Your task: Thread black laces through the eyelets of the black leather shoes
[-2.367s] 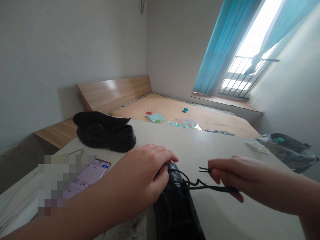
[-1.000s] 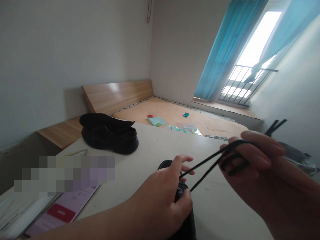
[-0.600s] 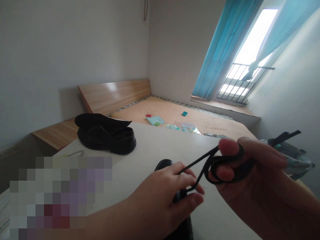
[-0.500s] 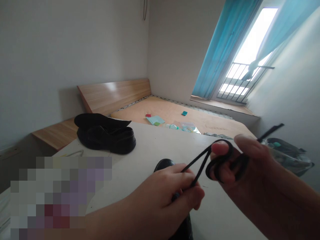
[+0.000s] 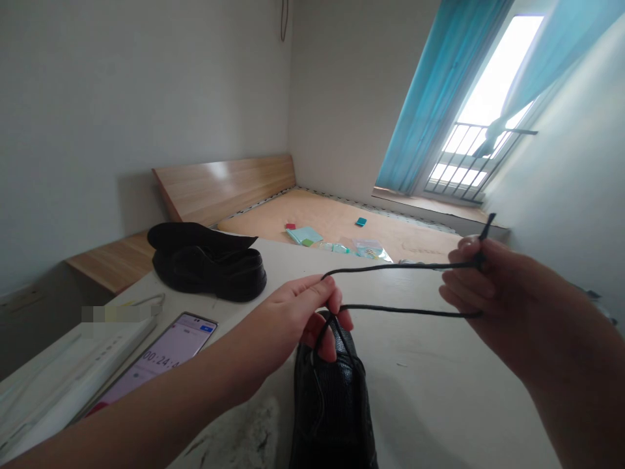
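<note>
A black leather shoe (image 5: 336, 397) stands on the white table with its toe pointing away from me. A thin black shoelace (image 5: 390, 266) rises from it into both hands. Just above the toe, my left hand (image 5: 312, 306) pinches the lace between thumb and fingers. My right hand (image 5: 483, 273), off to the right and higher, grips the lace near its end, and a short tip sticks up past the thumb. Two strands stretch nearly level between the hands. Behind and to the left lies another black shoe (image 5: 209, 270), with a dark insole (image 5: 200, 236) resting on top of it.
On the left of the white table (image 5: 415, 404) lie a phone (image 5: 166, 352) showing a timer and a white box (image 5: 88, 371). Beyond the table is a bed (image 5: 263, 212) with a plastic bottle (image 5: 334, 247) and small packets. A blue curtain (image 5: 434, 98) hangs by the window.
My right hand has pulled away to the right, drawing the lace loops out into two long strands. My left hand has moved up and left, uncovering more of the near shoe.
</note>
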The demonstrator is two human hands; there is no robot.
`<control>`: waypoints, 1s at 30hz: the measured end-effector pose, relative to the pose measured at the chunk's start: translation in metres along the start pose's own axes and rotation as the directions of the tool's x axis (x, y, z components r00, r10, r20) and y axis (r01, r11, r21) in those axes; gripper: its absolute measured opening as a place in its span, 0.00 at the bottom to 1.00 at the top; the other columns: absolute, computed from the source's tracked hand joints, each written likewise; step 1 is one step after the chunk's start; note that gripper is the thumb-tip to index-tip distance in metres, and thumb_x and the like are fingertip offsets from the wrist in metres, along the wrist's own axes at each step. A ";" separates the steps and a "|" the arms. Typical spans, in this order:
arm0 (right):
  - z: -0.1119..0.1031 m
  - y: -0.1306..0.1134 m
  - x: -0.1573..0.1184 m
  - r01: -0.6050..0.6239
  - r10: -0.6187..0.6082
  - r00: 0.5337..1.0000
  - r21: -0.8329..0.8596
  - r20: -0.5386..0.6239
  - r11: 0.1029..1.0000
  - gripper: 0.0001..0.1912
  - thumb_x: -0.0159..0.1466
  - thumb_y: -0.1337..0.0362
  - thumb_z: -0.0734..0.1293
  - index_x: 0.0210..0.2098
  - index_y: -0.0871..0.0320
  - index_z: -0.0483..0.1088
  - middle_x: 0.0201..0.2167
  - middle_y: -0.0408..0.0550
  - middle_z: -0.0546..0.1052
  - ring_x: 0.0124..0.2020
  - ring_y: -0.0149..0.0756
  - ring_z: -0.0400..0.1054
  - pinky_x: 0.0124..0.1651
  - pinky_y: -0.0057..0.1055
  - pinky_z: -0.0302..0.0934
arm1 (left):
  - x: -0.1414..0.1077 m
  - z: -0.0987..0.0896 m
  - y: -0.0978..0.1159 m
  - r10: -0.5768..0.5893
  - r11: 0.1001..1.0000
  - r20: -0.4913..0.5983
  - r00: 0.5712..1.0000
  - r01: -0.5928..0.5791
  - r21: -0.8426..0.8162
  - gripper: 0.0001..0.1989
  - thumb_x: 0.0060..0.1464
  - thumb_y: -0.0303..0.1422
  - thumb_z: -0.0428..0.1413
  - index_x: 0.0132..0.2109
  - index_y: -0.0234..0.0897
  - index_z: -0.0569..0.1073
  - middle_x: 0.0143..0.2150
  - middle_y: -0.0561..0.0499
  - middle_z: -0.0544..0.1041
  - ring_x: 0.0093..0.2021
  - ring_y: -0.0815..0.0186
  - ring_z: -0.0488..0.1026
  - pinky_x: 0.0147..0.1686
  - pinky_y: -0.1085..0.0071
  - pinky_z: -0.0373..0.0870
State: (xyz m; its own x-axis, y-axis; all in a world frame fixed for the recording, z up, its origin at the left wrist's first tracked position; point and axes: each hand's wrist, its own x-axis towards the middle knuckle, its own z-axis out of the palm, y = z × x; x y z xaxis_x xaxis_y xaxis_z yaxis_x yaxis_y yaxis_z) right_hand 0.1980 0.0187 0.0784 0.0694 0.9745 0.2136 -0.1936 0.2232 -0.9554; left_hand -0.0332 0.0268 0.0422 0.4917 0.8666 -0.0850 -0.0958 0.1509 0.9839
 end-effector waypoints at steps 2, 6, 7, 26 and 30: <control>0.002 0.002 -0.006 -0.114 0.128 0.978 -0.089 0.162 0.989 0.10 0.63 0.56 0.68 0.34 0.56 0.74 0.21 0.37 0.52 0.19 0.25 0.40 0.19 0.25 0.39 | -0.001 0.001 0.001 0.037 0.997 -0.021 0.999 -0.038 -0.064 0.17 0.65 0.42 0.46 0.32 0.36 0.64 0.31 0.53 0.75 0.24 0.72 0.67 0.31 0.72 0.64; 0.011 0.013 -0.017 -0.211 0.362 0.865 -0.404 0.347 0.890 0.25 0.65 0.45 0.64 0.51 0.56 0.71 0.21 0.36 0.53 0.22 0.26 0.45 0.22 0.25 0.39 | -0.004 0.001 0.001 0.088 0.992 -0.006 0.996 -0.088 -0.094 0.18 0.66 0.42 0.45 0.31 0.37 0.64 0.27 0.53 0.74 0.26 0.70 0.67 0.33 0.72 0.64; 0.013 0.015 -0.019 -0.199 0.403 0.825 -0.466 0.395 0.862 0.26 0.65 0.44 0.63 0.52 0.57 0.70 0.21 0.36 0.54 0.23 0.27 0.46 0.23 0.25 0.40 | -0.005 0.001 0.001 0.090 0.993 -0.010 0.996 -0.090 -0.077 0.18 0.65 0.43 0.46 0.31 0.36 0.64 0.27 0.53 0.74 0.27 0.69 0.67 0.33 0.71 0.65; -0.056 0.002 0.022 0.119 0.366 0.835 -0.784 0.412 0.610 0.23 0.66 0.46 0.61 0.32 0.58 0.75 0.19 0.39 0.54 0.20 0.27 0.44 0.20 0.29 0.37 | -0.007 -0.018 0.021 0.268 0.935 -0.129 0.955 -0.226 0.272 0.23 0.61 0.46 0.50 0.23 0.37 0.61 0.30 0.53 0.71 0.39 0.64 0.71 0.48 0.68 0.66; -0.109 0.013 0.047 0.024 0.284 0.949 -0.932 0.134 0.362 0.29 0.62 0.38 0.60 0.30 0.59 0.75 0.19 0.41 0.57 0.19 0.28 0.46 0.21 0.29 0.42 | -0.006 -0.030 0.034 0.287 0.957 -0.103 0.952 -0.281 0.067 0.20 0.64 0.42 0.44 0.25 0.39 0.54 0.18 0.60 0.51 0.17 0.73 0.52 0.27 0.73 0.68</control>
State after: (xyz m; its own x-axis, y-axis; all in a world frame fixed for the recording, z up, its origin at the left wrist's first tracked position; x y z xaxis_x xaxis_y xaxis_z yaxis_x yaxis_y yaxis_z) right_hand 0.3053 0.0650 0.0540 -0.1204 0.9919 -0.0409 0.8435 0.0804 -0.5311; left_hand -0.0656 0.0410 0.0718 0.3518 0.9176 0.1851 -0.1720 -0.1311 0.9763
